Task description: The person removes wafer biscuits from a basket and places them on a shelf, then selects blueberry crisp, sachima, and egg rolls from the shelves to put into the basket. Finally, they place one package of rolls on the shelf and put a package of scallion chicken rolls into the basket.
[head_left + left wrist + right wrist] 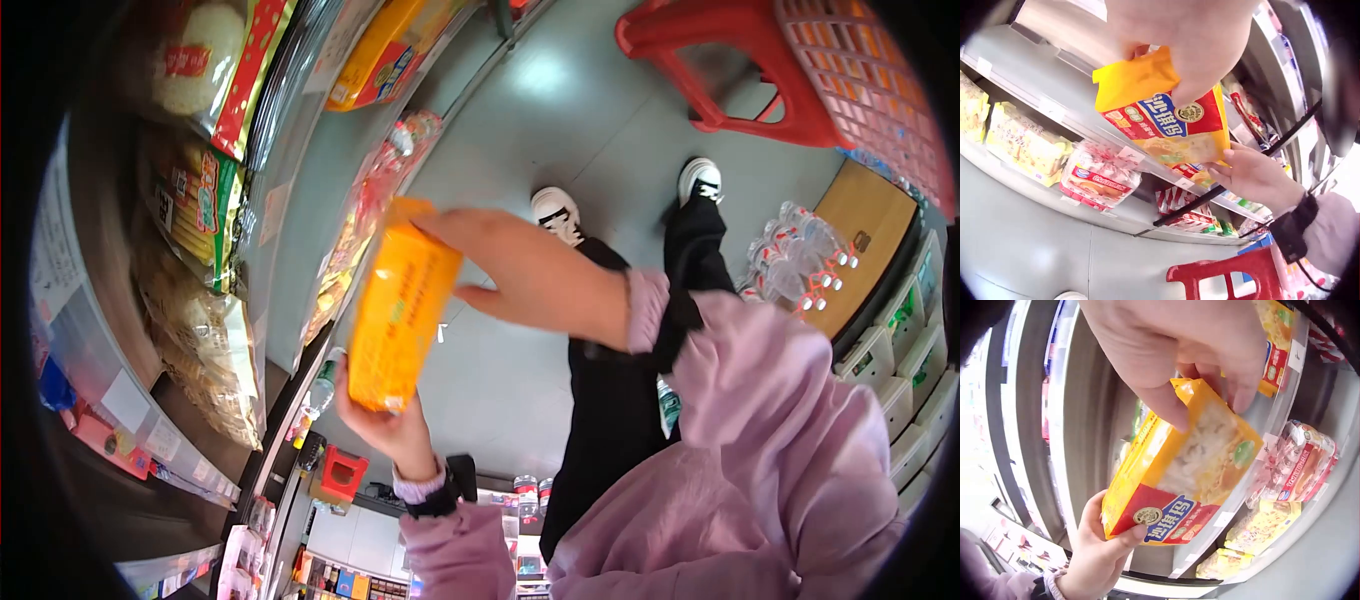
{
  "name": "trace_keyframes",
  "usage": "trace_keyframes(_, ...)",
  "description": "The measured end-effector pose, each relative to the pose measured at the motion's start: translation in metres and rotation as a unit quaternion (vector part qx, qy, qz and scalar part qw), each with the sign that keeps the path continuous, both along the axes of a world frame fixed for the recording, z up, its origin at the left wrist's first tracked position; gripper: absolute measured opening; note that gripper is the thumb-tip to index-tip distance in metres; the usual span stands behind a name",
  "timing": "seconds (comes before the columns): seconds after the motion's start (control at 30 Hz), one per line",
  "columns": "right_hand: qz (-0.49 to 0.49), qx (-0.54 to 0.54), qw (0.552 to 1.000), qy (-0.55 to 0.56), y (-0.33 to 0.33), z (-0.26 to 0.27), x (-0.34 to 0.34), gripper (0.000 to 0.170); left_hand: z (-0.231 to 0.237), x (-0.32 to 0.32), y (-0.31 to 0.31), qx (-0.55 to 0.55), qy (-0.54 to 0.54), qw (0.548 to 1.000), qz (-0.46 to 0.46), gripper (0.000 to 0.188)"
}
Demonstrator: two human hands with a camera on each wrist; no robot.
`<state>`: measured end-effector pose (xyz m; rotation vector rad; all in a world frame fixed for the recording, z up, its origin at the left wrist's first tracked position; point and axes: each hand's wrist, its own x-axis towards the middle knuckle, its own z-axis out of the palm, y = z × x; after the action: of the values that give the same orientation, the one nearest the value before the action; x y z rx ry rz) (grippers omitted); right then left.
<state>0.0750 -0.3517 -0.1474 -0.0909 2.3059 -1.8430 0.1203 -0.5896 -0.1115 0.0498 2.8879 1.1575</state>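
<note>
A yellow-orange bag of sachima [405,310] with a red and blue label is held between both hands in front of the shelves. My left hand [388,425] grips one end; in the left wrist view its thumb lies over the printed front of the bag [1163,119]. At the opposite end, my right hand [545,280] pinches the bag's edge between thumb and fingers, as the right wrist view shows of this hand [1191,344]. The bag's clear window [1200,450] shows pale pieces inside. Some fingertips are hidden behind the bag.
Shelves [270,250] with packaged snacks run along the left. Another similar yellow bag [385,50] sits on one shelf. Bagged bread [1300,462] lies on a lower one. A red stool [740,60] carries a pink basket [870,80]. Bottles [800,255] stand on the floor side at right.
</note>
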Motion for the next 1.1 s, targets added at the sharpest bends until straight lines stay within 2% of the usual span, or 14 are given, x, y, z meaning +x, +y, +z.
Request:
trace_keyframes(0.13, 0.034, 0.050, 0.993, -0.098, 0.060, 0.050, 0.055, 0.059, 0.034, 0.049, 0.036, 0.047, -0.066, 0.996, -0.034, 0.069)
trace_keyframes(0.23, 0.021, 0.087, 0.990, -0.107, 0.115, 0.100, 0.086, 0.058, 0.065, 0.074, 0.079, 0.103, -0.096, 0.988, -0.058, 0.072)
trace_keyframes(0.27, -0.018, 0.092, 0.993, -0.070, 0.131, 0.116, 0.097, 0.060, 0.077, 0.075, 0.096, 0.120, -0.099, 0.985, -0.072, 0.073)
trace_keyframes(0.43, -0.064, 0.177, 0.982, 0.002, 0.227, 0.224, 0.120, 0.062, 0.141, 0.059, 0.194, 0.183, -0.011, 0.968, -0.169, 0.079)
trace_keyframes(0.5, -0.090, 0.193, 0.976, 0.056, 0.265, 0.261, 0.127, 0.061, 0.167, 0.052, 0.230, 0.157, 0.044, 0.965, -0.203, 0.082)
trace_keyframes(0.6, -0.129, 0.219, 0.960, 0.119, 0.323, 0.298, 0.137, 0.063, 0.205, 0.039, 0.301, 0.158, 0.088, 0.953, -0.243, 0.084)
trace_keyframes(0.7, -0.166, 0.265, 0.943, 0.112, 0.379, 0.332, 0.150, 0.068, 0.224, 0.036, 0.376, 0.200, 0.093, 0.938, -0.269, 0.086)
trace_keyframes(0.77, -0.237, 0.198, 0.949, 0.068, 0.413, 0.342, 0.162, 0.082, 0.233, 0.034, 0.424, 0.225, 0.078, 0.921, -0.307, 0.084)
trace_keyframes(0.83, -0.290, 0.154, 0.939, 0.099, 0.450, 0.339, 0.166, 0.079, 0.230, 0.037, 0.472, 0.262, 0.024, 0.914, -0.307, 0.082)
trace_keyframes(0.87, -0.335, 0.113, 0.931, 0.092, 0.466, 0.338, 0.164, 0.076, 0.229, 0.035, 0.494, 0.272, 0.004, 0.906, -0.325, 0.077)
trace_keyframes(0.93, -0.359, 0.096, 0.928, 0.038, 0.508, 0.330, 0.151, 0.062, 0.224, 0.034, 0.536, 0.274, -0.014, 0.896, -0.348, 0.072)
trace_keyframes(0.97, -0.329, 0.110, 0.937, 0.046, 0.531, 0.320, 0.143, 0.050, 0.218, 0.035, 0.554, 0.264, -0.015, 0.897, -0.354, 0.071)
trace_keyframes(1.0, -0.310, 0.132, 0.941, 0.038, 0.550, 0.313, 0.133, 0.046, 0.213, 0.034, 0.571, 0.254, -0.016, 0.898, -0.360, 0.070)
trace_keyframes(1.1, -0.268, 0.133, 0.954, 0.010, 0.605, 0.276, 0.106, 0.045, 0.197, 0.022, 0.611, 0.191, -0.009, 0.907, -0.374, 0.064)
